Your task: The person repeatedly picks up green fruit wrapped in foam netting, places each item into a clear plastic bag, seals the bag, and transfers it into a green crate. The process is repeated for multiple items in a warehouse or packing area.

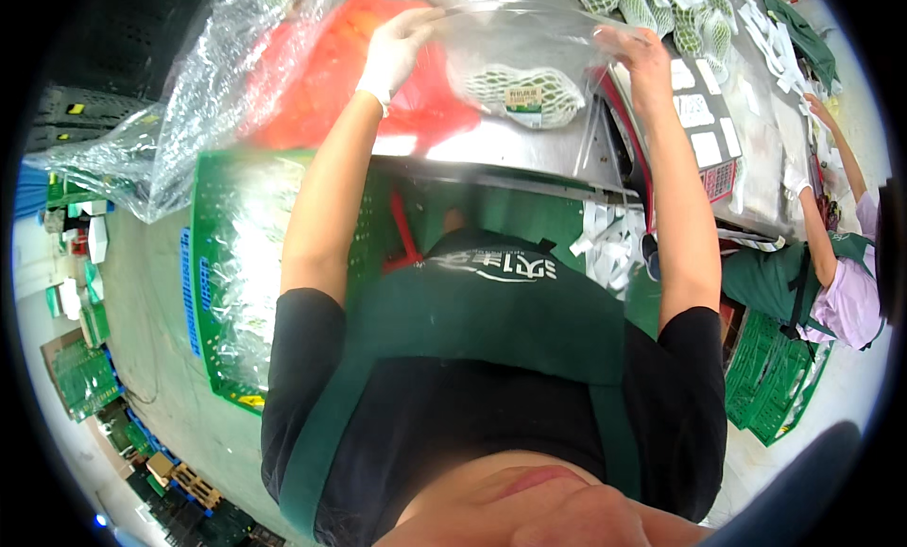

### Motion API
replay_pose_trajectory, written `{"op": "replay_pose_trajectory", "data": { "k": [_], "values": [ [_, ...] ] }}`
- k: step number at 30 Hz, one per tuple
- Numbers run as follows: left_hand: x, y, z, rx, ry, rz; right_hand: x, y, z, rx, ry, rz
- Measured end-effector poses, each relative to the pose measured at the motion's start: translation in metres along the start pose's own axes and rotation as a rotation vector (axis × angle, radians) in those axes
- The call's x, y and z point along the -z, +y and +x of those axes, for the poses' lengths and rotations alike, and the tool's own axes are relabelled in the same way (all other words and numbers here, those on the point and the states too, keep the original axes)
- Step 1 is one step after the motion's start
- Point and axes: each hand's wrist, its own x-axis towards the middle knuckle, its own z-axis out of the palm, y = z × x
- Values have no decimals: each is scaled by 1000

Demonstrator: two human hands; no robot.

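My left hand (395, 51), in a white glove, grips one edge of a clear plastic film (524, 30). My bare right hand (638, 58) grips the film's other side, so it stretches between both hands. Beneath the film lies produce in a white foam net sleeve (560, 97) with a label on it; the produce itself is hidden. A red plastic bag (319, 79) lies on the steel table (510, 149) under and beside my left hand. Right of my right wrist stands a device with a keypad (719, 180) and white labels on top.
A green crate (205, 285) of clear-wrapped packs stands at my left, with crumpled clear plastic (205, 86) above it. More netted produce (641, 8) lies at the table's back. White strips (609, 242) hang below the table. A co-worker (843, 292) works at right beside green crates (772, 377).
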Motion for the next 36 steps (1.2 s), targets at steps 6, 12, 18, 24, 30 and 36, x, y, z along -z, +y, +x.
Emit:
{"op": "replay_pose_trajectory", "data": {
  "k": [6, 12, 18, 24, 30, 36],
  "values": [
    [6, -13, 29, 78, -37, -25, -23, 17, 35, 49, -8, 2],
    [1, 3, 56, 141, -35, -75, -10, 1, 54, 7, 9, -168],
    [5, 24, 59, 44, -41, -71, -4, -10, 55, -22, 56, 65],
    [-1, -18, -22, 454, -235, -193, -3, 50, -50, -319, 93, 32],
    [-15, -43, -64, 646, -108, -278, -27, 75, -94, -463, 214, -11],
    [-22, -61, -65, 841, -83, -421, -13, 122, -85, -454, 265, -764]
  ]
}}
